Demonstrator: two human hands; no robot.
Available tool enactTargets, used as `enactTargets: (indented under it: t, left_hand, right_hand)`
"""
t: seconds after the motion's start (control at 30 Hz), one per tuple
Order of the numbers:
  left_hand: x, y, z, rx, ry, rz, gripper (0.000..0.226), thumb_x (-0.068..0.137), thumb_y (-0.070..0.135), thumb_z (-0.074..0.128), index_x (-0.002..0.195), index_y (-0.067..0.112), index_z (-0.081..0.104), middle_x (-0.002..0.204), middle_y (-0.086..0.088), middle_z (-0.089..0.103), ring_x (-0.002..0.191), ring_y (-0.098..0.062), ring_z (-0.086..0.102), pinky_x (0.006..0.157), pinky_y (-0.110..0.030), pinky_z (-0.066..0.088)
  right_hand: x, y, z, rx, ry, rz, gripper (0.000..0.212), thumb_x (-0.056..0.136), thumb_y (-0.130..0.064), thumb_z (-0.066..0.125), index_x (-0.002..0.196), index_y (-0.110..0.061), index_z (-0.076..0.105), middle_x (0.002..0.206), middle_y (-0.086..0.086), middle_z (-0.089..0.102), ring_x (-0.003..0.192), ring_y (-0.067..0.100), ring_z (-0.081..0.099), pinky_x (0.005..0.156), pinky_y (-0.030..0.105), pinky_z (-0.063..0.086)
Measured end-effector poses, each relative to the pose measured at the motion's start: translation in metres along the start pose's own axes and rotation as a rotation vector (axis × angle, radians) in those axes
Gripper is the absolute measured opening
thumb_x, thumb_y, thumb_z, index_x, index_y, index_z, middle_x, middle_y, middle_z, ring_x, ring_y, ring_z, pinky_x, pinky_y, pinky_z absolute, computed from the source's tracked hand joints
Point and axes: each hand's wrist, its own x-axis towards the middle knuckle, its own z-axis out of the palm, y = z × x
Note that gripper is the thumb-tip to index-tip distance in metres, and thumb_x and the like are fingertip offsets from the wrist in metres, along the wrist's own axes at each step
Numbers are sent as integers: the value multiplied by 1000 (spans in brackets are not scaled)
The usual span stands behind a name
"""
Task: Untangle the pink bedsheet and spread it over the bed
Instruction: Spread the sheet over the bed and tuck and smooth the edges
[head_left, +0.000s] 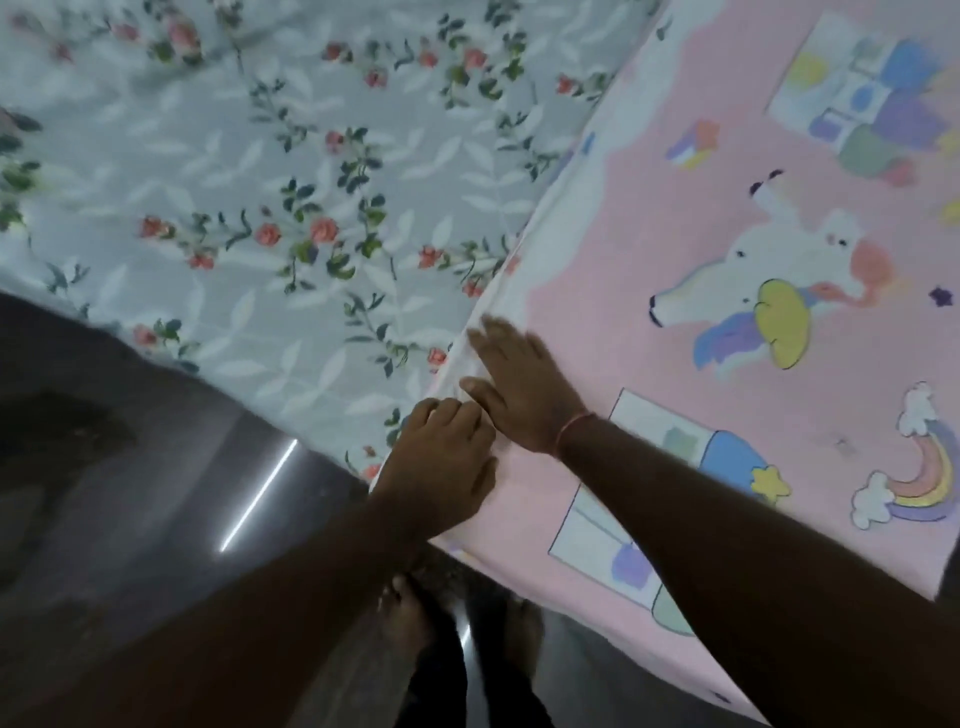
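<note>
Right hand (524, 395) lies flat, fingers straight and slightly apart, palm pressed on the pink bedsheet (675, 218), a thin cloth printed with pastel cartoon figures and edged by a white scalloped border (524, 249). A thin red thread bracelet (574, 428) circles its wrist. Its fingertips reach the border, where the cloth is gathered into a small raised fold.

Just below and to the left of it, touching its thumb side, the left hand (441, 462) has its fingers curled down over the same border and grips the hem at the near edge of the bed (311, 410).

From both hands the pink bedsheet runs up and to the right, lying mostly smooth over that side of the bed and hanging over the near edge beneath the right forearm. A white unicorn print (753, 291) sits well to the right of the right hand, and a rainbow print (919, 483) lies farther right and lower.

Up and to the left of the hands, a pale grey floral sheet with red roses and green leaves (234, 156) covers the rest of the bed, and the pink cloth overlaps it along the border.

Left of and below the left hand is a dark glossy floor (130, 493) with a bright streak of reflected light (260, 493). Bare feet (405, 613) stand on it under the left forearm.
</note>
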Motion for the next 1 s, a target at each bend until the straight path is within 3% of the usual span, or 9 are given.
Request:
enactTargets:
  t: [0.07, 0.13, 0.2, 0.3, 0.5, 0.7, 0.8, 0.9, 1.0]
  left_hand:
    - [20, -2, -4, 1, -32, 14, 36, 83, 35, 44, 95, 10, 66, 99, -12, 63, 91, -31, 59, 83, -40, 48]
    - [51, -3, 3, -6, -45, 33, 42, 85, 36, 48, 113, 9, 63, 121, -17, 60, 114, -34, 55, 96, -43, 44]
    - [77, -4, 8, -8, -117, 3, 54, 90, 42, 47, 133, 10, 49, 144, -18, 42, 135, -33, 36, 110, -46, 29]
    - [92, -13, 20, -2, -149, -39, 65, 95, 53, 31, 147, 13, 27, 156, -15, 17, 145, -28, 11, 118, -43, 10]
    - [89, -20, 35, -24, -102, -28, 65, 96, 53, 31, 147, 13, 29, 156, -14, 19, 145, -26, 12, 117, -44, 15]
    - [90, -18, 27, -96, -148, -46, 62, 95, 51, 37, 144, 13, 34, 153, -14, 26, 143, -28, 21, 114, -46, 24]
    - [106, -28, 20, -141, -40, -2, 52, 91, 41, 46, 132, 11, 49, 140, -16, 46, 130, -31, 43, 103, -49, 41]
    - [158, -42, 4, -209, 147, -251, 43, 86, 31, 56, 125, 11, 53, 120, -12, 58, 107, -29, 55, 86, -40, 47]
    - [221, -55, -10, -336, 106, -439, 47, 88, 36, 60, 128, 13, 50, 120, -6, 53, 107, -22, 52, 85, -34, 48]
  right_hand:
    - [9, 14, -14, 61, 77, -6, 67, 93, -50, 25, 146, -9, 32, 154, 13, 30, 144, 26, 26, 116, 45, 23]
    - [25, 45, -32, 31, 206, 129, 68, 92, -48, 29, 143, -3, 37, 150, 20, 34, 141, 32, 31, 115, 46, 26]
    - [49, 76, -48, -22, 297, 296, 69, 94, -48, 34, 145, -1, 31, 152, 24, 28, 142, 36, 25, 115, 47, 23]
    - [98, 113, -71, -27, 316, 469, 74, 96, -52, 35, 149, -4, 18, 157, 20, 14, 146, 31, 12, 117, 45, 15]
    - [186, 130, -87, -48, 330, 557, 86, 92, -66, 20, 151, -5, 6, 160, 13, 2, 148, 28, -1, 118, 51, 1]
    - [172, 119, -78, -163, 243, 201, 92, 89, -69, 18, 150, -1, 9, 159, 18, 7, 148, 30, 4, 120, 46, 7]
    - [168, 140, -85, -44, 405, 418, 82, 92, -61, 23, 149, -2, 18, 157, 19, 16, 147, 31, 12, 118, 43, 12]
    - [169, 142, -83, -20, 437, 553, 64, 97, -44, 23, 150, -8, 20, 158, 17, 16, 146, 31, 13, 117, 43, 11]
    - [170, 141, -83, -3, 411, 496, 54, 100, -32, 25, 150, -13, 21, 159, 12, 14, 147, 28, 10, 117, 44, 9]
